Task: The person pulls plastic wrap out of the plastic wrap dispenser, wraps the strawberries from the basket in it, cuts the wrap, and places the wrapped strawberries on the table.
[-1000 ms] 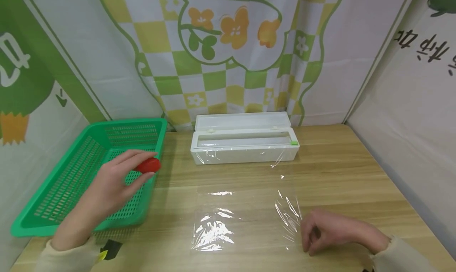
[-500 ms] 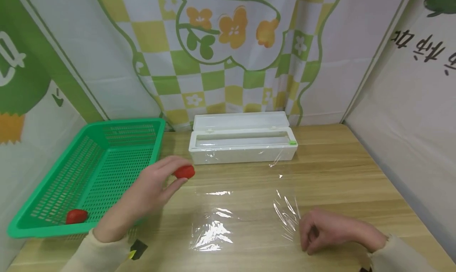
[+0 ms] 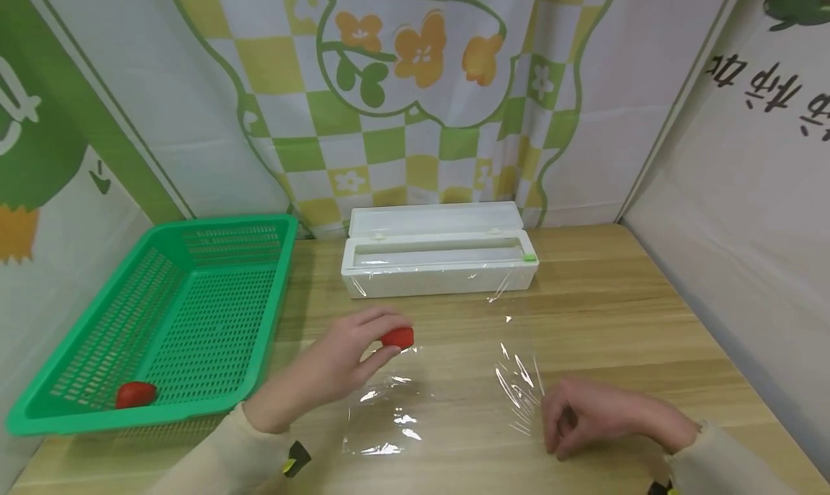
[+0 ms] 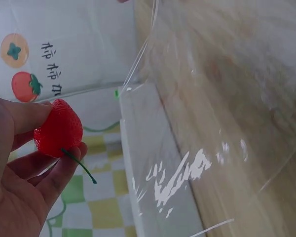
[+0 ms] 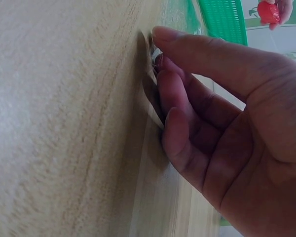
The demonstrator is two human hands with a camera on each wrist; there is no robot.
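Observation:
A red strawberry [image 3: 398, 338] with a thin green stem, clear in the left wrist view, is pinched between the thumb and fingers of my left hand [image 3: 337, 354]. That hand hovers over a sheet of cling film [image 3: 382, 426] drawn out across the table. At the film's right front corner my right hand [image 3: 599, 416] pinches its edge, low by the tabletop; in the right wrist view a clear bit shows at the thumb tip [image 5: 164, 33]. The film runs back to a white cling film dispenser [image 3: 441, 282], whose lid stands raised.
To the left stands a green plastic basket [image 3: 275, 322] with another strawberry [image 3: 136, 394] in its near corner. A patterned cloth [image 3: 421, 149] hangs behind the wooden table [image 3: 616, 300], and printed sheets rise on both sides.
My left hand has carried the strawberry rightward from above the basket to over the cling film. The strawberry inside the basket has come into sight. My right hand keeps its place.

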